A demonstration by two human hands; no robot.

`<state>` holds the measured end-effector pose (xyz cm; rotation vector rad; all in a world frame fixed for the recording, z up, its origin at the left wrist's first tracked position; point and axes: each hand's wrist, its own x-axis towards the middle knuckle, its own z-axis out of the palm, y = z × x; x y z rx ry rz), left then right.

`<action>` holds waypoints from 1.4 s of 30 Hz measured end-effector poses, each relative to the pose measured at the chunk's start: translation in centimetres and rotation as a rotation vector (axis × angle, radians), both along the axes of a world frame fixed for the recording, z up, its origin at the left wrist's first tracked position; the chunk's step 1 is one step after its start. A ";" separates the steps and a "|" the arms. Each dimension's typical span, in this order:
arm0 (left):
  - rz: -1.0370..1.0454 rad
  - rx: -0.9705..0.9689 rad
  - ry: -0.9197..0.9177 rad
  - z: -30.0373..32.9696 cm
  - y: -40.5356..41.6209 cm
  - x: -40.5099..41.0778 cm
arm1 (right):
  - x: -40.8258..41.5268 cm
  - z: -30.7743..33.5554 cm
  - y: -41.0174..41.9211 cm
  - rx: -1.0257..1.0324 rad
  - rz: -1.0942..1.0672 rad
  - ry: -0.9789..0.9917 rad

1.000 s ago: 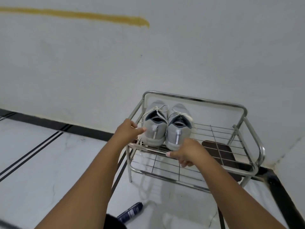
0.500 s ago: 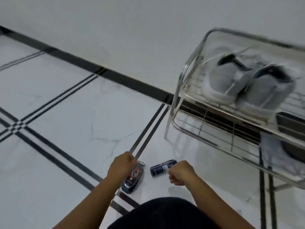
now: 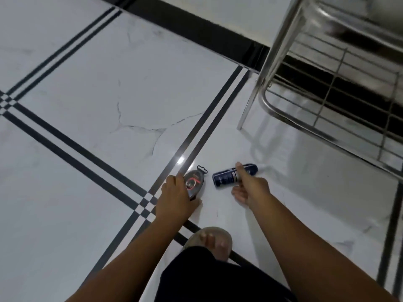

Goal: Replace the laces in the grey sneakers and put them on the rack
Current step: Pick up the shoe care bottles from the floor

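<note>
The grey sneakers are out of view. Only the lower left corner of the steel wire rack (image 3: 275,51) shows, at the upper right. My left hand (image 3: 174,198) is down at the floor and grips a black oval bottle (image 3: 194,183) with red markings, with the forefinger along its left edge and the thumb at its near end. My right hand (image 3: 250,188) holds a dark blue spray can (image 3: 226,177) that lies on its side. The thumb lies across the can and the fingers curl at its near side.
The floor is glossy white marble tile (image 3: 109,83) with black inlay stripes, and a black skirting band runs along the wall. The rack's leg (image 3: 246,110) stands just beyond the can. My foot in a sandal (image 3: 209,240) and dark clothing lie below the hands.
The view dropped from the rack and its sneakers to the floor. Both hands left the rack, went down and took hold of the black bottle and the blue can.
</note>
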<state>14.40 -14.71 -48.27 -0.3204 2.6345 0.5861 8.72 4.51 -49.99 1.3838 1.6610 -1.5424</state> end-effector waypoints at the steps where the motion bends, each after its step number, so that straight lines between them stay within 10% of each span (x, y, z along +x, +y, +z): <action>1: -0.008 -0.006 0.005 -0.1 0.0 0.1 | -0.2 0.0 -0.1 -0.018 -0.019 0.026; 13: 0.087 0.187 0.194 7.2 -0.6 -0.6 | 3.4 9.5 0.7 0.341 0.438 0.479; 30: -0.108 0.555 0.739 42.8 7.5 -0.5 | 11.0 45.0 8.0 0.583 0.317 1.174; 42: -0.053 0.676 0.936 45.4 19.0 -18.8 | -8.2 48.7 17.6 0.651 0.231 1.314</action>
